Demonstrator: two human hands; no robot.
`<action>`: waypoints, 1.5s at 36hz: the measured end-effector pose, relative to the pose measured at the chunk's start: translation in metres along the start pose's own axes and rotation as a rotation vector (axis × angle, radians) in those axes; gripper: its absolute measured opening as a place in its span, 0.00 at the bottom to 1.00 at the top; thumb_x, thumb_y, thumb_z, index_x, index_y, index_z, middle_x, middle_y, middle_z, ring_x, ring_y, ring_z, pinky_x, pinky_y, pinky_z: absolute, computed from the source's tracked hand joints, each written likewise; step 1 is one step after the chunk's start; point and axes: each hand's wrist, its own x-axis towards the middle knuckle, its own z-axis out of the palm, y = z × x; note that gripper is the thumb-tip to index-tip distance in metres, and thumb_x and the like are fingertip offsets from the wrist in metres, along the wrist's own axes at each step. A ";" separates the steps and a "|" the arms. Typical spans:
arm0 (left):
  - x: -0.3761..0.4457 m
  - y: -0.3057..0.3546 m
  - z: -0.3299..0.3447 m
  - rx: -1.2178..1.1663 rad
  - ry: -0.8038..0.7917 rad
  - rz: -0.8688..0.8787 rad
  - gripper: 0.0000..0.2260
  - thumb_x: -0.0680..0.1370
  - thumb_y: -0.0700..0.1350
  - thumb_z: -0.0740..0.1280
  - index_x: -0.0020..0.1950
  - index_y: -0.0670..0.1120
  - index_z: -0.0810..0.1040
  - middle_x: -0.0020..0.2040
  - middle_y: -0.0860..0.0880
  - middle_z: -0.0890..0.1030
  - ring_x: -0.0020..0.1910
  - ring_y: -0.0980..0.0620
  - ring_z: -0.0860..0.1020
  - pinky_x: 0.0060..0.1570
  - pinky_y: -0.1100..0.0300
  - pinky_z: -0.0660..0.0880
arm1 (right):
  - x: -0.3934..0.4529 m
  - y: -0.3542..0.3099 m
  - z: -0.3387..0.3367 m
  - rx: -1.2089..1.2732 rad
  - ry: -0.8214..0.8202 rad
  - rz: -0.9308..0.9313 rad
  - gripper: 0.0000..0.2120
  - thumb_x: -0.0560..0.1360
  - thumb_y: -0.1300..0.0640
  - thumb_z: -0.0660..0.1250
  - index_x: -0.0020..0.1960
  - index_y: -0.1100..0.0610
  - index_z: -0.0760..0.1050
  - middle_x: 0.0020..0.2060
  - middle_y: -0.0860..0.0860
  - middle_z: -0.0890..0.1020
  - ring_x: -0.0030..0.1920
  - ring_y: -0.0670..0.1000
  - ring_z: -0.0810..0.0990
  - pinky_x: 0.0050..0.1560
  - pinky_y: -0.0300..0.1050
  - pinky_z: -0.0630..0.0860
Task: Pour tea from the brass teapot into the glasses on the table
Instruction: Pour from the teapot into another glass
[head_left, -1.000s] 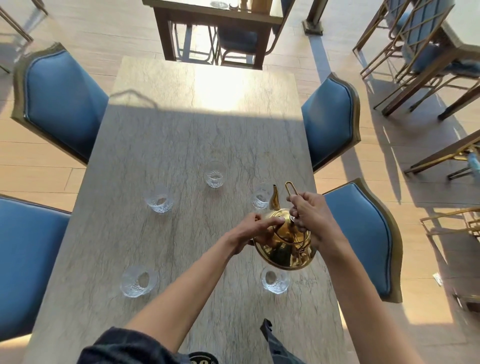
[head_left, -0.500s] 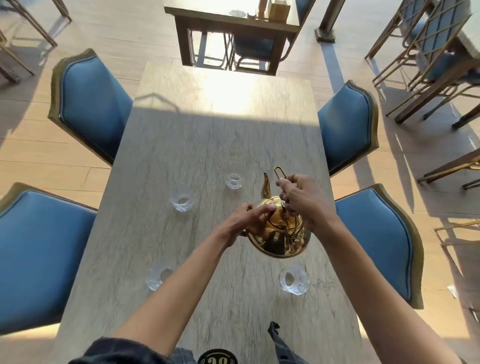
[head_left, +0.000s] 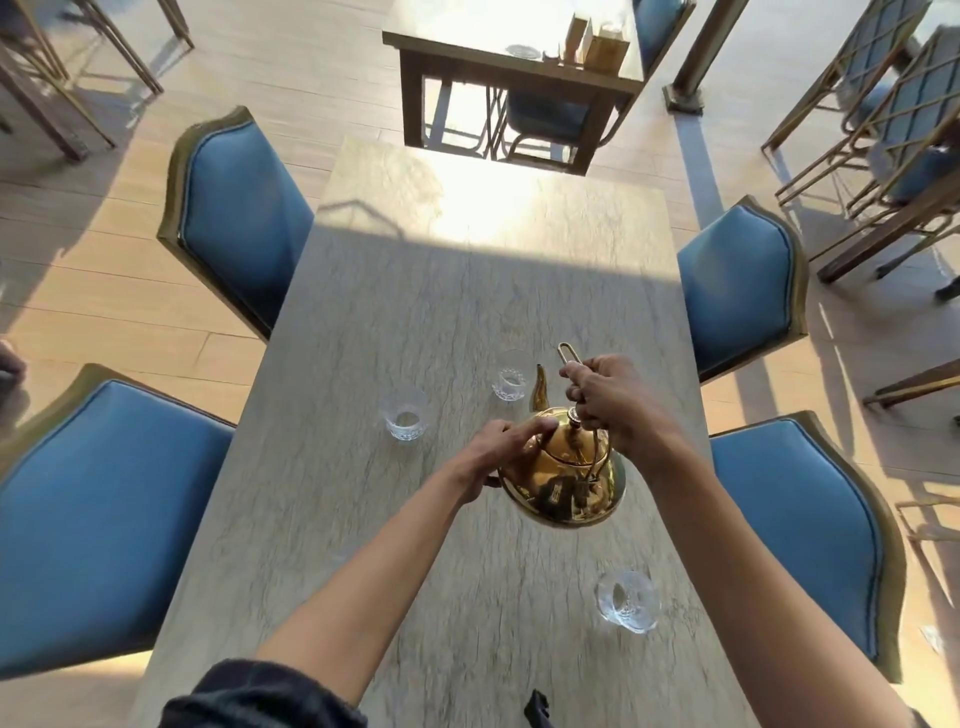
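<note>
My right hand (head_left: 605, 400) grips the handle, left hand (head_left: 498, 447) steadying the brass teapot (head_left: 566, 473), which I've carried past the right far glass, spout now beside the middle glass (head_left: 511, 382), seemingly empty, next pour.

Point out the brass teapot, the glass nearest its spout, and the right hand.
brass teapot (head_left: 563, 480): head view, on its round belly.
glass nearest the spout (head_left: 510, 383): head view, on its side wall.
right hand (head_left: 605, 397): head view, on its back.
</note>
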 end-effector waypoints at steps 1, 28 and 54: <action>0.001 0.000 -0.001 -0.008 -0.005 -0.009 0.34 0.75 0.71 0.73 0.69 0.46 0.82 0.64 0.43 0.86 0.63 0.42 0.82 0.47 0.52 0.74 | 0.003 0.000 0.002 -0.005 -0.001 0.006 0.10 0.83 0.58 0.61 0.56 0.65 0.76 0.33 0.52 0.72 0.24 0.44 0.67 0.20 0.37 0.64; 0.019 -0.011 -0.005 -0.071 -0.048 -0.076 0.27 0.78 0.69 0.71 0.66 0.49 0.83 0.62 0.44 0.84 0.59 0.43 0.81 0.60 0.44 0.74 | 0.037 0.006 0.016 -0.079 -0.016 0.030 0.09 0.83 0.58 0.60 0.49 0.62 0.76 0.31 0.52 0.72 0.20 0.43 0.66 0.18 0.36 0.62; 0.020 -0.007 0.003 -0.071 -0.062 -0.073 0.47 0.64 0.77 0.74 0.73 0.46 0.81 0.67 0.42 0.85 0.65 0.41 0.82 0.52 0.48 0.77 | 0.024 -0.006 0.006 -0.119 -0.001 0.002 0.09 0.83 0.59 0.59 0.51 0.63 0.75 0.31 0.53 0.70 0.25 0.47 0.64 0.19 0.37 0.60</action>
